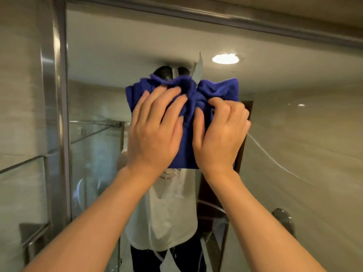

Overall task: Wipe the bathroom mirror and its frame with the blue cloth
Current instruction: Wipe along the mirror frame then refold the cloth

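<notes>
**Both hands on the blue cloth at the middle of the mirror**

At far left you see the tiled wall [19,75], then the vertical metal frame [59,95] of the mirror [117,46]; the frame's upper bar runs along the top edge. Just inside the left frame, the glass reflects a shower enclosure [94,138]. At the centre, your left hand [155,130] lies on the blue cloth [216,91] with its fingers spread and only slightly bent, pressing the fabric toward the glass; its grip is released rather than closed around the cloth. Immediately to its right, your right hand [220,132] has its fingers curled into the bunched folds, so its grip is grasping the cloth. The cloth is held up against the mirror at head height, covering the reflected head of the person, whose white T-shirt [167,209] shows below it. Farther right, the glass reflects a round ceiling light [225,58], and, lower down, a white cord [275,160] crossing the reflected wall.
</notes>
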Demonstrator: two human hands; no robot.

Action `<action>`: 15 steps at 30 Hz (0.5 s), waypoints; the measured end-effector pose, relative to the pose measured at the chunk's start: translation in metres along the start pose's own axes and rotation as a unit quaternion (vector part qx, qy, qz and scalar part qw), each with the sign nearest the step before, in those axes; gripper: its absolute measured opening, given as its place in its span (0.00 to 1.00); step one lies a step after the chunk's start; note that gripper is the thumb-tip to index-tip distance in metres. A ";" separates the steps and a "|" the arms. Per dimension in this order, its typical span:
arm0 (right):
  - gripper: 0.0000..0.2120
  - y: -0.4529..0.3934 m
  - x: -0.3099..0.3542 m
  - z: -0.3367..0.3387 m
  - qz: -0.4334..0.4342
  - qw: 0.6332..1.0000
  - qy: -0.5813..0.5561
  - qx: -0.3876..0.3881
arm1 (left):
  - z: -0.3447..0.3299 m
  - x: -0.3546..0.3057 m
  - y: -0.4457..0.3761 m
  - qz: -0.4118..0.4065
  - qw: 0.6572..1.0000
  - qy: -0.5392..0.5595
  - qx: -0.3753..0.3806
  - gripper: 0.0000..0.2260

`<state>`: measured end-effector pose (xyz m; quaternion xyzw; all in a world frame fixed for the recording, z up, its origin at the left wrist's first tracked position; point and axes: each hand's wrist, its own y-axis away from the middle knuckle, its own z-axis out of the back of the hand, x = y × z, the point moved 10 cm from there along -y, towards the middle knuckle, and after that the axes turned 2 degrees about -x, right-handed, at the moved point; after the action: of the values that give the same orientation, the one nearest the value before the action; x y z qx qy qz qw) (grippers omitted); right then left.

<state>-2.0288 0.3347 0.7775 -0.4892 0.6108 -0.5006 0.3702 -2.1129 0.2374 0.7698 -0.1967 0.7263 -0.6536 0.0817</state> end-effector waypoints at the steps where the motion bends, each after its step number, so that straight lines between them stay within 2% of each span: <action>1: 0.13 -0.012 -0.011 0.004 -0.007 1.000 0.009 -0.012 | -0.006 -0.010 -0.013 -0.007 1.000 0.007 -0.003 0.14; 5: 0.14 -0.035 -0.056 0.021 -0.028 0.999 0.030 -0.029 | -0.032 -0.051 -0.038 -0.016 0.999 0.030 -0.013 0.15; 11: 0.12 0.009 -0.102 0.046 0.012 0.999 0.035 0.003 | -0.051 -0.100 0.021 0.012 1.000 0.029 -0.002 0.15; 15: 0.12 0.005 -0.123 0.055 0.023 0.999 0.029 0.004 | -0.065 -0.120 0.018 0.014 1.000 0.023 0.005 0.15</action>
<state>-1.9474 0.4398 0.7560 -0.4592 0.6301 -0.5085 0.3655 -2.0310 0.3451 0.7444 -0.1707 0.7271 -0.6607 0.0752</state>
